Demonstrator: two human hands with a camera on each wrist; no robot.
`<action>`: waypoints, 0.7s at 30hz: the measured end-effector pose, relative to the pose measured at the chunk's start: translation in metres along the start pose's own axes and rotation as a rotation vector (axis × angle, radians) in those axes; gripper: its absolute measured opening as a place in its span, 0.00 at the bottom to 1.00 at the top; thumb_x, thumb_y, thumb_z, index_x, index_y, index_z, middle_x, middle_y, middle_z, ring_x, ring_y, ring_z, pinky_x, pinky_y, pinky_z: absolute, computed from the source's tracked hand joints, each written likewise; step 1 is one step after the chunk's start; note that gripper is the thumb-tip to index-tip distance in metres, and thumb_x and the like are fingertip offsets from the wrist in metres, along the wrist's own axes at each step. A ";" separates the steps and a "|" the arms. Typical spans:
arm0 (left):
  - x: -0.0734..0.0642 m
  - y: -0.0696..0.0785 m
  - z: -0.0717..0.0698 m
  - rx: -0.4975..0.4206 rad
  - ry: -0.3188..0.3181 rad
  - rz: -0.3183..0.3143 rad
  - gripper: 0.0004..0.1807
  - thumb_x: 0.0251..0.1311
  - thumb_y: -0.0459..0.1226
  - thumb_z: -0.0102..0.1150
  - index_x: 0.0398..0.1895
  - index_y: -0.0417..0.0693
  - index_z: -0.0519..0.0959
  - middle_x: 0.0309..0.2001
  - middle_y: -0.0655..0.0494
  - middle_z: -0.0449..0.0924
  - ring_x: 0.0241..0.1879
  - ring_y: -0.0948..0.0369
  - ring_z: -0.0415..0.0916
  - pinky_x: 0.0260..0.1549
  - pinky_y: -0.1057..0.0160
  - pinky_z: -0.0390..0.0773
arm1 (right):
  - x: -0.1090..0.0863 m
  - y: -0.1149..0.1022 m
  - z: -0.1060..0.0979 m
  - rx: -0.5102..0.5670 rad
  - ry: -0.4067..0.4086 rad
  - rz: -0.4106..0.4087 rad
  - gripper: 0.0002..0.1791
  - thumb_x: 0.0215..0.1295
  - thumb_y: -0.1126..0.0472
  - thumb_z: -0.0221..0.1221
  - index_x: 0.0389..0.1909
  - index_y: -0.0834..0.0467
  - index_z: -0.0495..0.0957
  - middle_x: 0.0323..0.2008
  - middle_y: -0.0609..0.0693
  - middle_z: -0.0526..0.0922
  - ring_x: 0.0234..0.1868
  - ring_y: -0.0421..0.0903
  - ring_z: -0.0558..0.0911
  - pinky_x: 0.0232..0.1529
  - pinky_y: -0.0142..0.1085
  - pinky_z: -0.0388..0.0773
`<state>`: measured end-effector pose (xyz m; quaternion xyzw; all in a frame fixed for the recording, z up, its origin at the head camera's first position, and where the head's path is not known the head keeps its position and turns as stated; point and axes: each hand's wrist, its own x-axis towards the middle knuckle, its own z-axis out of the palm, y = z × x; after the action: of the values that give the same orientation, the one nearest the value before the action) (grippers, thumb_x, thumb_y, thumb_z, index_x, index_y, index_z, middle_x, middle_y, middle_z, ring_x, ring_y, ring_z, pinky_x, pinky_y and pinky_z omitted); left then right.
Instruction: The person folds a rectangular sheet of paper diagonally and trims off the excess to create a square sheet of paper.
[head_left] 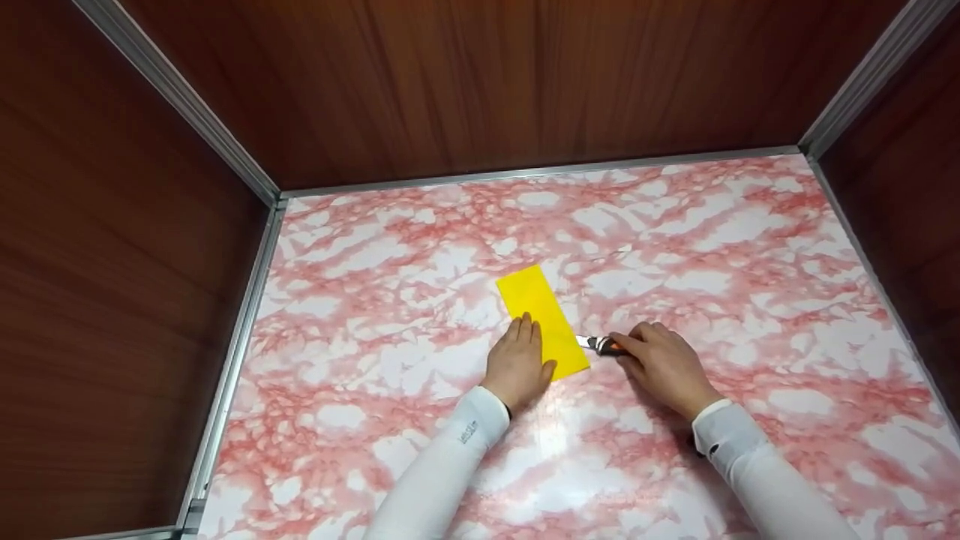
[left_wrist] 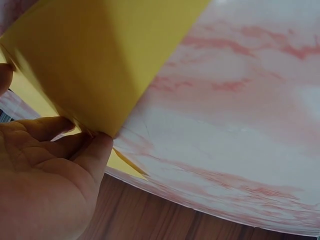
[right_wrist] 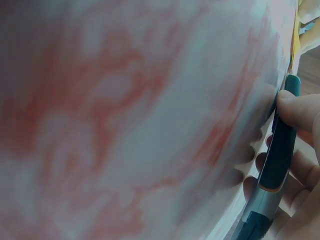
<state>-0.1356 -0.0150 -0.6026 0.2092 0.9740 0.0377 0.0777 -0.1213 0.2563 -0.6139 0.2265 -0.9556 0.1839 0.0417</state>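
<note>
A yellow rectangular sheet of paper (head_left: 556, 334) lies slanted on the table. My left hand (head_left: 519, 364) rests on its left side, fingers pointing away from me and thumb near the lower end. In the left wrist view, the fingertips (left_wrist: 102, 142) are against the paper, which shows a darker face and a brighter part beyond an edge. My right hand (head_left: 664, 367) grips a knife with a dark handle (head_left: 611, 345) and orange detail. The knife's short silver blade (head_left: 583, 341) points left, its tip right at the paper's right edge. In the right wrist view, the thumb presses along the handle (right_wrist: 277, 155).
The tabletop (head_left: 360, 337) has a red and white marbled pattern. Dark wooden panels stand at the back (head_left: 487, 82), left (head_left: 127, 262) and right (head_left: 892, 172), with metal strips (head_left: 240, 337) along the table's edges.
</note>
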 end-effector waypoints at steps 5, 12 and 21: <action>0.001 0.000 0.000 0.002 -0.006 0.001 0.41 0.75 0.57 0.49 0.77 0.35 0.61 0.78 0.39 0.56 0.77 0.48 0.54 0.73 0.57 0.56 | -0.001 0.005 -0.002 -0.010 0.007 0.023 0.24 0.65 0.58 0.69 0.62 0.56 0.82 0.40 0.50 0.77 0.41 0.51 0.75 0.43 0.47 0.73; 0.002 -0.001 0.002 0.010 -0.016 0.000 0.41 0.75 0.57 0.48 0.77 0.35 0.61 0.78 0.40 0.56 0.77 0.48 0.54 0.73 0.57 0.55 | -0.003 0.012 -0.005 -0.020 0.019 0.081 0.24 0.65 0.59 0.69 0.62 0.58 0.82 0.40 0.51 0.77 0.41 0.52 0.74 0.40 0.48 0.72; -0.001 -0.002 0.002 -0.093 -0.004 -0.020 0.40 0.74 0.55 0.51 0.78 0.37 0.60 0.79 0.38 0.51 0.78 0.46 0.49 0.74 0.56 0.55 | -0.003 0.010 -0.004 -0.020 0.004 0.093 0.25 0.66 0.58 0.69 0.63 0.58 0.81 0.41 0.51 0.77 0.42 0.52 0.74 0.41 0.49 0.73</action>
<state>-0.1356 -0.0173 -0.6046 0.1955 0.9732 0.0817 0.0896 -0.1236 0.2675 -0.6136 0.1810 -0.9668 0.1763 0.0373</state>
